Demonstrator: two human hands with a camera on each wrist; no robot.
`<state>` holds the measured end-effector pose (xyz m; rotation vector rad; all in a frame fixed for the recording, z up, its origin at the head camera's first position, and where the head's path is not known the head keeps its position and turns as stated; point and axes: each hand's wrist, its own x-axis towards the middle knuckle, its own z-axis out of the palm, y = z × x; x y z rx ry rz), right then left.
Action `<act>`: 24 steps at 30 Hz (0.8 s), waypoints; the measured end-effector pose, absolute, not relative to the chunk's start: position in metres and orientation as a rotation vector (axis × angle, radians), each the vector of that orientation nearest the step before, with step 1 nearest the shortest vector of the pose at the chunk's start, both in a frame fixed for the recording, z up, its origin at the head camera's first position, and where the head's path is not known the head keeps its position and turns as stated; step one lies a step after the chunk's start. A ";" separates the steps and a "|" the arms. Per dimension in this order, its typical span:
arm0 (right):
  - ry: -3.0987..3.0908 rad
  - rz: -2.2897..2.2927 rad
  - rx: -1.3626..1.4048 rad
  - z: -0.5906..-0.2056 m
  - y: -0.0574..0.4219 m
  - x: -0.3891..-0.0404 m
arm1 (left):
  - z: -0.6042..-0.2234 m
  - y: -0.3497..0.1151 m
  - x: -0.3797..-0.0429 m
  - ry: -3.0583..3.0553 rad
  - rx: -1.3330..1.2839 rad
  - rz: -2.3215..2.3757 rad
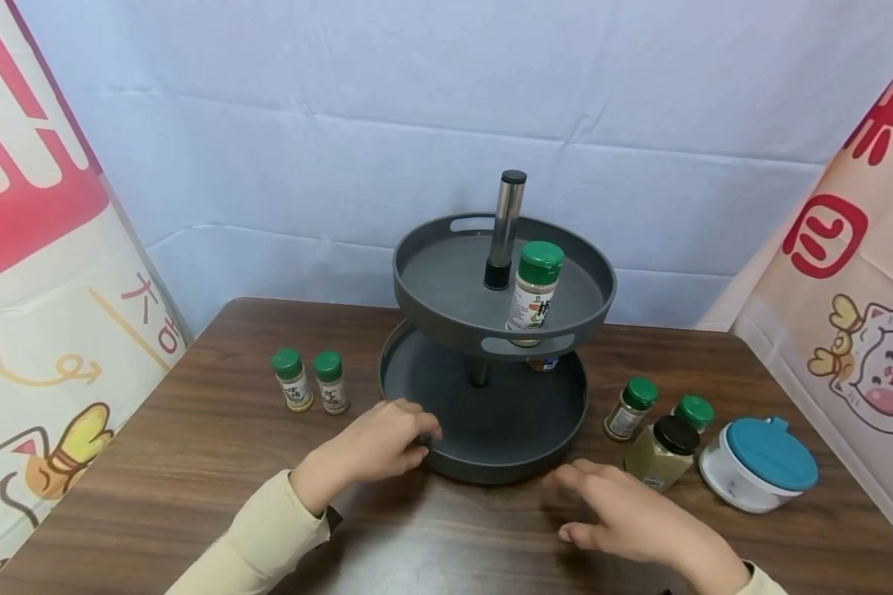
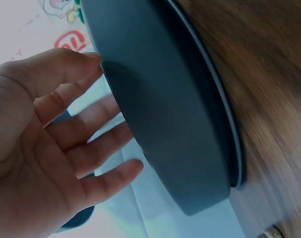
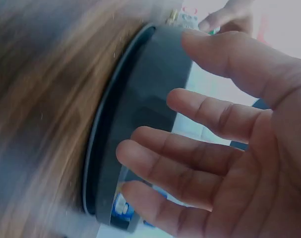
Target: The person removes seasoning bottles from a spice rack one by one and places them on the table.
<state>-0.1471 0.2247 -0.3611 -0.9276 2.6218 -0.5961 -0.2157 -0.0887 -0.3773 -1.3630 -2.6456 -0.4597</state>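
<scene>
A dark grey two-tier round tray (image 1: pixel 484 473) with a steel centre post stands on the wooden table. My left hand (image 1: pixel 387 438) is at the lower tier's front-left rim; in the left wrist view its thumb (image 2: pixel 73 67) meets the rim and several fingertips pass behind the wall. Beside the front-right of that tier, my right hand (image 1: pixel 625 516) has its fingers spread and holds nothing. On the upper tier stands a green-capped spice jar (image 1: pixel 533 302). A small item with a blue label (image 1: pixel 543 364) shows partly on the lower tier, mostly hidden by the upper one.
Left of the tray stand two small green-capped spice jars (image 1: pixel 293 382). At the right are another green-capped jar (image 1: pixel 625 420), one partly hidden jar (image 1: pixel 694 411), a black-capped square jar (image 1: pixel 658 463) and a white pot with a teal lid (image 1: pixel 744 475). A pale cloth hangs behind.
</scene>
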 end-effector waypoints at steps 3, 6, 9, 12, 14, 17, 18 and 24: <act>2.636 -0.608 -0.858 -0.359 0.233 -0.149 | -0.377 -0.085 -0.213 -2.648 -1.353 -0.469; 2.664 -0.613 -0.839 -0.359 0.242 -0.152 | -0.377 -0.082 -0.211 -2.643 -1.360 -0.461; 2.702 -0.594 -0.836 -0.360 0.249 -0.153 | -0.377 -0.078 -0.209 -2.628 -1.375 -0.445; 2.736 -0.567 -0.830 -0.361 0.255 -0.154 | -0.378 -0.074 -0.208 -2.627 -1.385 -0.426; 2.751 -0.551 -0.799 -0.361 0.257 -0.154 | -0.379 -0.072 -0.206 -2.634 -1.392 -0.412; 2.775 -0.502 -0.686 -0.361 0.259 -0.154 | -0.381 -0.069 -0.205 -2.656 -1.397 -0.390; 2.781 -0.482 -0.639 -0.360 0.259 -0.153 | -0.381 -0.068 -0.205 -2.660 -1.399 -0.373; 2.804 -0.414 -0.516 -0.359 0.261 -0.151 | -0.385 -0.067 -0.204 -2.673 -1.380 -0.272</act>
